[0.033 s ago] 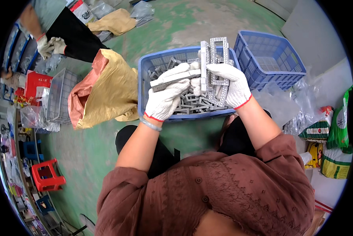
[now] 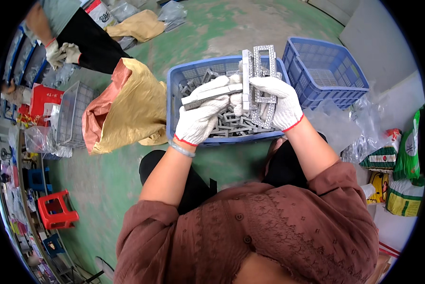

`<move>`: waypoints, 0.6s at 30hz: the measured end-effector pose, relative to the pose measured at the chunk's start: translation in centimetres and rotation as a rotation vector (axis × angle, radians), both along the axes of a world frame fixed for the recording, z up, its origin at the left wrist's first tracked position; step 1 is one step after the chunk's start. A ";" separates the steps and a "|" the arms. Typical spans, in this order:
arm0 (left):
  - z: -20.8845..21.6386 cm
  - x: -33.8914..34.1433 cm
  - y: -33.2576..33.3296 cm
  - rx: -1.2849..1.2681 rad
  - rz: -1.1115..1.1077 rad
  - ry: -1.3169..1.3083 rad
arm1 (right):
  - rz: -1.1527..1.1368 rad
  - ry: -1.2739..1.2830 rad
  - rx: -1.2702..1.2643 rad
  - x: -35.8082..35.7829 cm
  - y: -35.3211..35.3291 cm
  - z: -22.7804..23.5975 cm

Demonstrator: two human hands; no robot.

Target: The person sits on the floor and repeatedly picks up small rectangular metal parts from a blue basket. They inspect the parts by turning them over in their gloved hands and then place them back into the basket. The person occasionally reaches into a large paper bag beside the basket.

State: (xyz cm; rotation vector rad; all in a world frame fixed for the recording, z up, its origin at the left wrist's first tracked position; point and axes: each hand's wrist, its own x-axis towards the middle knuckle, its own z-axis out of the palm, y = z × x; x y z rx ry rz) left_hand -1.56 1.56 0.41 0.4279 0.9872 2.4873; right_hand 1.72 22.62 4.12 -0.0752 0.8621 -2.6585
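Observation:
In a white knitted glove, my left hand (image 2: 197,119) is closed around a grey rectangular metal frame (image 2: 212,96), held nearly level with its long narrow side showing. My right hand (image 2: 282,102), gloved the same way, is closed on several rectangular metal frames (image 2: 265,48) with open middles and a patterned surface; they stand upright, side by side. The left frame's end meets the side of the right-hand frames. Both hands are over a blue plastic crate (image 2: 171,102) holding many loose grey metal frames (image 2: 236,128). Some fingertips are hidden behind the held frames.
A second blue crate (image 2: 312,100) stands to the right, beside clear plastic bags (image 2: 364,128). On the left are a yellow woven sack (image 2: 132,113), a grey crate (image 2: 73,116) and a red stool (image 2: 56,210). Another person's gloved hands (image 2: 63,54) are at upper left.

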 end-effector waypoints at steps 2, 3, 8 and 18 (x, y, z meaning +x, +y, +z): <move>-0.1 -0.1 -0.1 -0.008 0.010 0.007 | 0.025 0.011 -0.009 0.2 -0.1 0.4; -0.2 -0.2 -0.3 -0.012 0.014 0.010 | 0.038 0.016 -0.014 0.2 -0.2 0.5; -0.5 -0.4 -0.5 0.009 -0.023 0.009 | 0.040 -0.006 -0.077 0.2 -0.6 0.1; -0.7 -1.5 -1.0 -0.067 -0.129 -0.117 | -0.067 0.091 0.040 -0.6 0.4 -0.7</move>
